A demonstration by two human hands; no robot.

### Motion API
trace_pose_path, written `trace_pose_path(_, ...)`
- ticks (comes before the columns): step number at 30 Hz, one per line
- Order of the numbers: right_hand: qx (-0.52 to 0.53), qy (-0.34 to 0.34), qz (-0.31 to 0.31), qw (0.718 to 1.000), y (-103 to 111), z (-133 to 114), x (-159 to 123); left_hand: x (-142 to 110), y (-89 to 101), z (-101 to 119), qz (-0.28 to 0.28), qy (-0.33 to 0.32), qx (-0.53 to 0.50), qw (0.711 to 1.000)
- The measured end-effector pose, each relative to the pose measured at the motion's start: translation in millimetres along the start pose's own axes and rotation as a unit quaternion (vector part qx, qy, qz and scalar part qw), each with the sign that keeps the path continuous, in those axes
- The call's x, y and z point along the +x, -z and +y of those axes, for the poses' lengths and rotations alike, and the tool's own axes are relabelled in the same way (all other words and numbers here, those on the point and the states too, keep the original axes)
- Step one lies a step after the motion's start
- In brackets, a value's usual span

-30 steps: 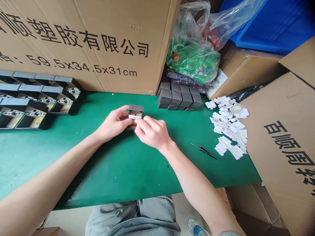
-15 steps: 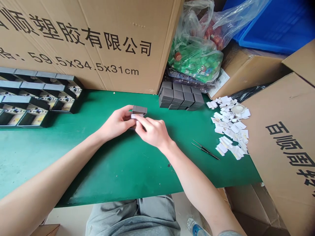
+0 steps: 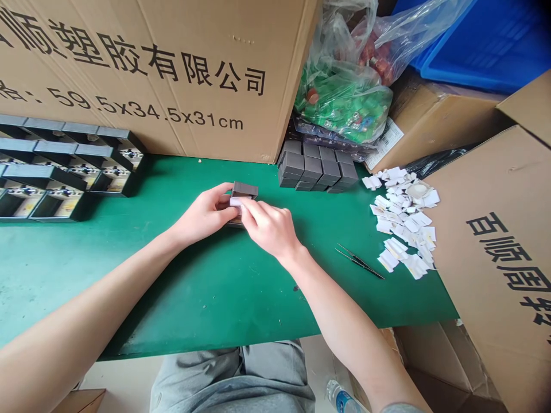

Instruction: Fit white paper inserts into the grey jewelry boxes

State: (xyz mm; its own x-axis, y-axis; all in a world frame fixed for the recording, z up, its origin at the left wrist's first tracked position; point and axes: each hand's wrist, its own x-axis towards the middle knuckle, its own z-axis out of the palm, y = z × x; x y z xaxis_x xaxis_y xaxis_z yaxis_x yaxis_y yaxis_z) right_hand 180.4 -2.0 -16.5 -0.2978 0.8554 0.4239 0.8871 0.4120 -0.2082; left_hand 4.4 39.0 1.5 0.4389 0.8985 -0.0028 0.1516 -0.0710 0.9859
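Near the middle of the green table, my left hand (image 3: 209, 211) is closed round the left side of a small dark grey box (image 3: 245, 189) with its lid raised. My right hand (image 3: 272, 226) pinches a small white card (image 3: 236, 201) at the front of the open box, thumb and index finger together. Most of the box's inside is hidden behind my fingers. Black tweezers (image 3: 360, 262) lie to the right of my right hand. Beyond them is a spread-out heap of small white cards (image 3: 402, 218).
Several open black boxes (image 3: 60, 203) stand in rows at the left. Closed grey boxes (image 3: 316, 169) are stacked at the back. A large carton (image 3: 193, 137) walls the rear, another carton (image 3: 495, 189) the right side. Plastic bags (image 3: 348, 97) sit behind the stack.
My right hand has shifted slightly right, its fingers drawn closer together at the white card. My left hand keeps the box in nearly the same spot.
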Motion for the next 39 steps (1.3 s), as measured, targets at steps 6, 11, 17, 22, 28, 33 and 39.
trace_pose_path(6, 0.001, 0.044, 0.021, 0.999, -2, 1, 0, 1, 2.0, -1, -0.006, -0.025, 0.036, 0.999)
trace_pose_path(11, -0.015, 0.077, 0.051, 0.996, 2, -4, 2, 1, 4.1, -2, -0.001, -0.029, 0.068, 0.997)
trace_pose_path(17, -0.012, 0.111, 0.098, 0.989, 1, -3, -1, 0, 3.5, 1, 0.009, -0.020, 0.069, 0.997)
trace_pose_path(22, 0.000, 0.106, 0.089, 0.990, 0, -2, -2, 0, 3.5, 0, 0.000, -0.018, 0.045, 0.999)
trace_pose_path(28, -0.021, 0.060, 0.013, 0.998, 5, -7, 1, 1, 4.5, -2, 0.000, -0.012, 0.055, 0.998)
trace_pose_path(33, -0.035, 0.022, -0.061, 0.997, 13, -14, 1, 1, 4.0, -1, 0.014, -0.002, 0.055, 0.998)
trace_pose_path(39, -0.028, 0.044, -0.082, 0.995, 15, -17, 0, 0, 4.2, -1, 0.010, 0.011, 0.034, 0.999)
